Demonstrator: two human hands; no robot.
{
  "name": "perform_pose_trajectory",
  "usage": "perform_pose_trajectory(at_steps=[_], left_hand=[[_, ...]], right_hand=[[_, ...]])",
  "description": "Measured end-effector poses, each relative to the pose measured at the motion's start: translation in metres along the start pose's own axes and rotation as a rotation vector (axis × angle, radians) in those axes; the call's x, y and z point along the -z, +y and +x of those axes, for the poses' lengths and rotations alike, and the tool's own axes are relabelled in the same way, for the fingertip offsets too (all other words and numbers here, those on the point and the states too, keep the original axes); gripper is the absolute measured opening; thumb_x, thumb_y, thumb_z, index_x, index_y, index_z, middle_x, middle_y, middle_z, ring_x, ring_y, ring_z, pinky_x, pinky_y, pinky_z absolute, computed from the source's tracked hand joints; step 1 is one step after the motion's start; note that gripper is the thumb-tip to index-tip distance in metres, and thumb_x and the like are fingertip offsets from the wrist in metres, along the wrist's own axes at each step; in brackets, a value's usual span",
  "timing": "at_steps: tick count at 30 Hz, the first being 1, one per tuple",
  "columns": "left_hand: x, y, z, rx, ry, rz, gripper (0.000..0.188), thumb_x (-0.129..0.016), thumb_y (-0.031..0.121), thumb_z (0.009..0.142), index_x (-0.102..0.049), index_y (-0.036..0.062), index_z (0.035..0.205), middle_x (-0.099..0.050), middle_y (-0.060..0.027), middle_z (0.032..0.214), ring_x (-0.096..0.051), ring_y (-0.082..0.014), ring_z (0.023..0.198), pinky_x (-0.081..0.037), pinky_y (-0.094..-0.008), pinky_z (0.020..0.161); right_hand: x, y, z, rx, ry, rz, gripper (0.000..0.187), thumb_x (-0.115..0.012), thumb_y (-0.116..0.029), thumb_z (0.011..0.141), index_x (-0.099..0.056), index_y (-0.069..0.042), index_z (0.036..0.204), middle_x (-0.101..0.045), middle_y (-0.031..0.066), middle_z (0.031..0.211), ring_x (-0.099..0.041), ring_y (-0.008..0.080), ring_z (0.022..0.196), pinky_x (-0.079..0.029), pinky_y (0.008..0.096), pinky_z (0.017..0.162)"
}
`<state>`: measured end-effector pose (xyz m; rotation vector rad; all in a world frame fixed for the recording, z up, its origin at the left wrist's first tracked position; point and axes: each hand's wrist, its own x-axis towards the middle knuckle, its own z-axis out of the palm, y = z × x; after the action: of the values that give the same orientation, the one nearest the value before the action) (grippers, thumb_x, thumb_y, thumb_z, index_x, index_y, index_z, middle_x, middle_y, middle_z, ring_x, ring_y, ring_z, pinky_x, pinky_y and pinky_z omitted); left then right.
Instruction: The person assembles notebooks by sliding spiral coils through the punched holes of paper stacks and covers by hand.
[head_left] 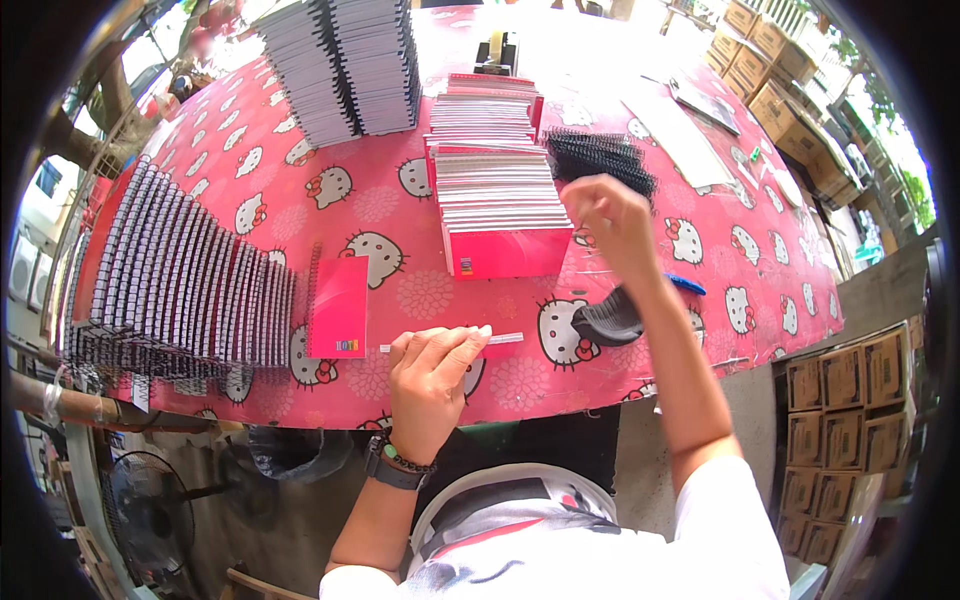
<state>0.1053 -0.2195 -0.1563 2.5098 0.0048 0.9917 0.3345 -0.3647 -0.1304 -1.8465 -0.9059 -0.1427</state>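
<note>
Near the table's front edge, my left hand (430, 365) is closed over a thin notebook (506, 339), seen edge-on with white pages and a bit of pink cover. My right hand (612, 222) is raised beside a pile of black binding coils (600, 160). Its fingers are curled and slightly blurred, so what they hold, if anything, cannot be made out. To the left of my left hand lies a pink notebook (338, 308) with a coil along its left edge. A long row of pink-covered page blocks (505, 195) stands in front of me.
Coil-bound notebooks (190, 270) stand in a row at left; tall stacks (345, 70) rise behind. A dark grey object (610, 318) and a blue item (686, 285) lie by my right forearm. A tape dispenser (496, 52) sits at the back; cardboard boxes (845, 400) stand right.
</note>
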Motion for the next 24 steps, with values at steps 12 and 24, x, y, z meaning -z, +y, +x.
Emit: perform_pose_trajectory(at_steps=[12,24], left_hand=[[-0.004,-0.003,0.001,0.004,0.002,-0.012,0.029,-0.068,0.006,0.073,-0.07,0.0135,0.101,-0.067,-0.0006,0.095,-0.059,-0.0183,0.084,-0.041,-0.034,0.077],[-0.007,0.006,0.003,0.006,0.07,-0.083,0.019,-0.074,0.007,0.072,-0.07,0.0114,0.091,-0.064,-0.0014,0.085,-0.057,-0.0198,0.079,-0.041,-0.033,0.072]], right_hand=[[0.02,0.1,0.037,0.18,-0.145,-0.964,0.019,-0.065,-0.009,0.076,-0.058,-0.007,0.093,-0.059,0.0095,0.093,-0.054,0.0277,0.099,-0.046,0.0373,0.085],[0.044,0.081,0.041,0.157,-0.037,-0.734,0.014,-0.059,-0.011,0.085,-0.06,-0.005,0.098,-0.061,0.0142,0.1,-0.058,0.0328,0.097,-0.048,0.0387,0.085]])
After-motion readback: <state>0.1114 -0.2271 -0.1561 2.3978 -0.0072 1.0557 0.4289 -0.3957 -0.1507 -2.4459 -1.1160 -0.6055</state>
